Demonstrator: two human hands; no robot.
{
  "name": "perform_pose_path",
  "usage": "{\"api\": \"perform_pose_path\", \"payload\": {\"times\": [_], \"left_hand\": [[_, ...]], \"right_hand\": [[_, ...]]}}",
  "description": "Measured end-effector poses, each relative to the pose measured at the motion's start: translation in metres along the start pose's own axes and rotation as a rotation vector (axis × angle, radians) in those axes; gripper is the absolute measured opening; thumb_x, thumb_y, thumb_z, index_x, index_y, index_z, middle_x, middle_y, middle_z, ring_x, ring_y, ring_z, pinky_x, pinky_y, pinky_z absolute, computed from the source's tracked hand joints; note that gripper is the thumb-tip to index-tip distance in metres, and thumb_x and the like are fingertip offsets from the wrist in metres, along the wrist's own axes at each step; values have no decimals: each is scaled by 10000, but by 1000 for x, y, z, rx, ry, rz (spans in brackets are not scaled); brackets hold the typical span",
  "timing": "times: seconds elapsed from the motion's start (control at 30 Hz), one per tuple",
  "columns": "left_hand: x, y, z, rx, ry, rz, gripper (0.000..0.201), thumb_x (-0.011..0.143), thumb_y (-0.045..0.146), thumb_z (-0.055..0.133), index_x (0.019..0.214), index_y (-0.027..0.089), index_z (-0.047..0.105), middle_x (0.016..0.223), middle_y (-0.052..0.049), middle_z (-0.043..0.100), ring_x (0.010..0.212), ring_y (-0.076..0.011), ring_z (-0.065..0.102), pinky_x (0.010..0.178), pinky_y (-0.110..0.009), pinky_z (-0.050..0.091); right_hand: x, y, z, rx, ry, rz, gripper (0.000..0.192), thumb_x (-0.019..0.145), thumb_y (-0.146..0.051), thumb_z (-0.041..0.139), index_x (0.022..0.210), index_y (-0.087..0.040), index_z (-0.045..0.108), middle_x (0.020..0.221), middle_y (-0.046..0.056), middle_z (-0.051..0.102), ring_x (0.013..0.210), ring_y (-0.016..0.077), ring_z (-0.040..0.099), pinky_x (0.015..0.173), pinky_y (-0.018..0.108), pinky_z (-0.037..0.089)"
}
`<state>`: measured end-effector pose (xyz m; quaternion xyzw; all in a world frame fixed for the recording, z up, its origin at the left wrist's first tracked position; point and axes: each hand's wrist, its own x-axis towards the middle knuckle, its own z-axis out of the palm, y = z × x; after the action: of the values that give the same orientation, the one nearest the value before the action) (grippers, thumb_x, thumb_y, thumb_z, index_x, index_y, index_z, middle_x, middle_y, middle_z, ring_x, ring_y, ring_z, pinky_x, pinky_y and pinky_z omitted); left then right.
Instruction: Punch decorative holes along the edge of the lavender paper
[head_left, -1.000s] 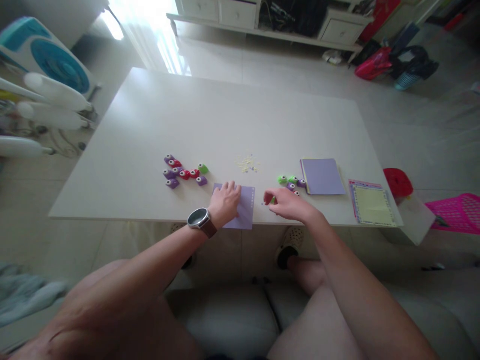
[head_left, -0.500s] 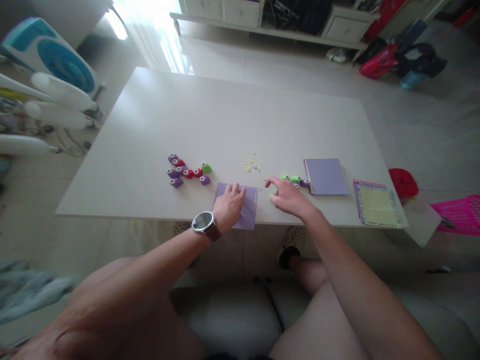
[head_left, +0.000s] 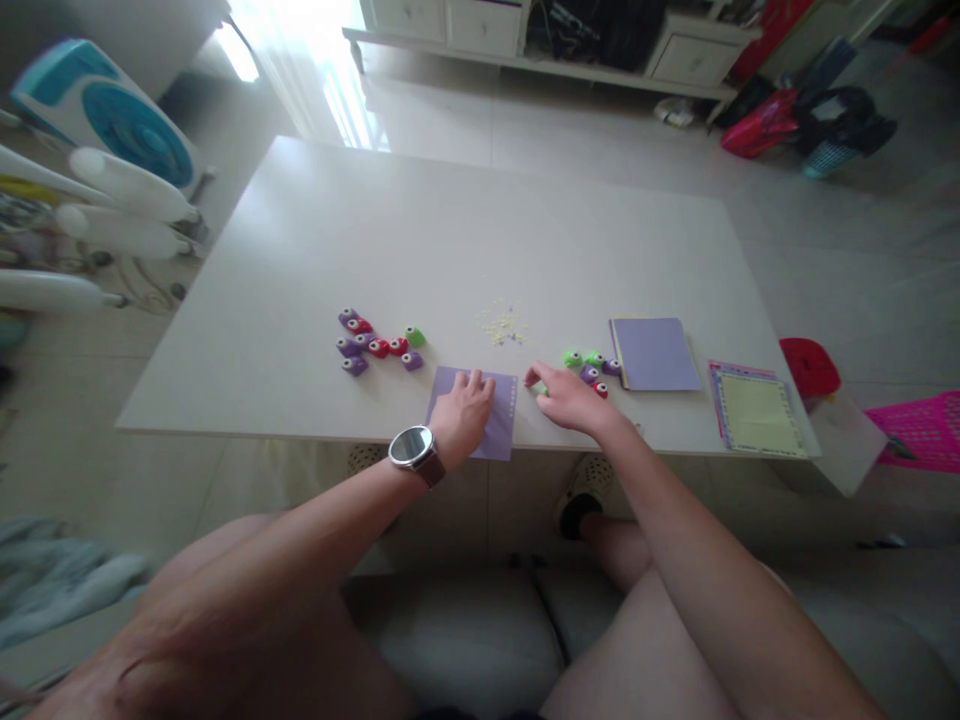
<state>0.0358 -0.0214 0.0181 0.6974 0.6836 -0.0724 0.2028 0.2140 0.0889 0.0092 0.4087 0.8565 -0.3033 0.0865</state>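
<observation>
In the head view, our right hand [head_left: 568, 397] has curled in its outstretched forefinger, apparently holding a small, mostly hidden green plastic piece [head_left: 545, 391]. Just left, our left hand [head_left: 463, 412] stays flat on the square purple paper sheet [head_left: 502, 432] at the white table's [head_left: 450, 230] near edge, seemingly steadying it.

The left wrist wears a round watch [head_left: 412, 447] with a silver-coloured rim, a grey face (too glary and small to read) and a brown strap [head_left: 433, 469]. Both hands [head_left: 461, 415] and forearms are bare, as are the knees. Below the counter's [head_left: 480, 230] near edge show pale, hole-dotted clogs [head_left: 596, 472], with something black, perhaps a sock [head_left: 577, 515], at the right ankle.
</observation>
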Motion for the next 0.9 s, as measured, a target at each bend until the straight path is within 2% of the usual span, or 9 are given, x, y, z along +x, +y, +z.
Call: {"api": "perform_pose_path", "payload": {"times": [0.13, 0.27, 0.4, 0.67, 0.77, 0.9], "left_hand": [[0, 0, 1, 0, -3, 3, 415, 916, 86, 646, 1299, 156, 502, 1346, -172, 521, 1259, -313, 503, 821, -369, 611], [0, 0, 0, 11, -4, 4, 390, 934, 81, 605, 1304, 141, 499, 1351, -174, 517, 1264, -312, 497, 821, -367, 611], [-1, 2, -2, 12, -12, -3, 365, 944, 68, 569, 1296, 137, 503, 1348, -175, 520, 1258, -310, 496, 802, -361, 610], [-2, 4, -4, -10, -25, -9, 418, 905, 92, 654, 1285, 161, 495, 1348, -176, 502, 1259, -319, 481, 840, -397, 594], [-2, 5, -6, -11, -38, -16, 423, 907, 92, 655, 1291, 170, 495, 1364, -180, 496, 1266, -322, 477, 852, -411, 599], [-2, 6, -7, -14, -49, -19, 412, 918, 92, 641, 1296, 170, 496, 1371, -181, 498, 1278, -328, 475, 854, -425, 610]], "right_hand": [[3, 1, -1, 15, 57, 1, 573, 810, -22, 500, 1359, -177, 558, 1295, 126, 684, 1114, 266, 664, 966, 308, 493], [4, 0, -1, -3, 70, 23, 526, 816, -28, 507, 1315, -172, 589, 1286, 136, 688, 1151, 280, 658, 1006, 328, 490], [4, -3, 1, 86, 59, -34, 495, 800, 8, 486, 1251, -162, 601, 1290, 120, 687, 1202, 242, 637, 1042, 303, 471], [2, -14, -2, 117, -10, 19, 505, 799, -8, 477, 1274, -155, 570, 1275, 124, 686, 880, 199, 682, 797, 243, 517], [2, -15, 0, 102, -20, 19, 554, 798, -27, 482, 1333, -153, 554, 1249, 129, 700, 865, 209, 683, 782, 246, 521], [2, -16, 1, 105, 43, 1, 650, 795, -24, 484, 1433, -152, 503, 1390, 151, 634, 864, 205, 694, 832, 267, 538]]}}
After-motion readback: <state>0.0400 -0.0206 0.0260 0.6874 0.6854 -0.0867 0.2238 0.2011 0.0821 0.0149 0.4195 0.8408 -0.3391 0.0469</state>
